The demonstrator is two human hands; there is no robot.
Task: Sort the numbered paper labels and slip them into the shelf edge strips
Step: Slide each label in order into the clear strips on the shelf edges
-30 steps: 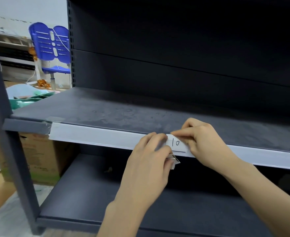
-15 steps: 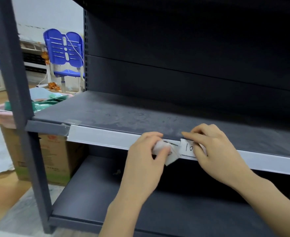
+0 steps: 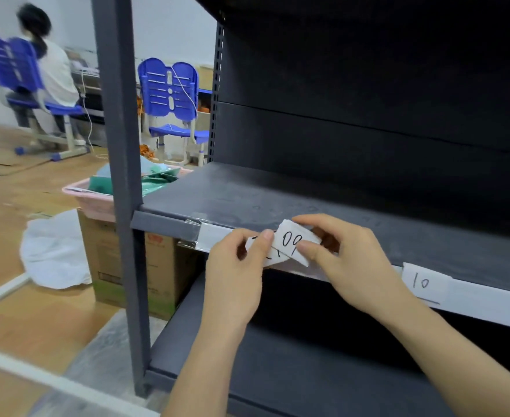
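Observation:
The white edge strip (image 3: 482, 302) runs along the front of the dark grey shelf (image 3: 368, 212). A paper label marked 10 (image 3: 424, 282) sits in the strip at the right, with no hand on it. In front of the strip's left part, my left hand (image 3: 235, 266) grips a small stack of paper labels (image 3: 270, 257). My right hand (image 3: 347, 260) pinches the top label marked 09 (image 3: 293, 240), which is tilted and lifted off the stack. The lower labels' numbers are hidden.
The shelving's grey upright post (image 3: 121, 176) stands at the left. Beyond it are a cardboard box (image 3: 127, 266), a pink tray (image 3: 88, 197) with green items, white cloth on the floor, blue chairs (image 3: 169, 94) and a seated person (image 3: 49, 67). A lower shelf (image 3: 308, 371) lies below.
My right hand let go of label 10, now left in the strip, and moved left to the stack. It now pinches label 09. The view has swung left.

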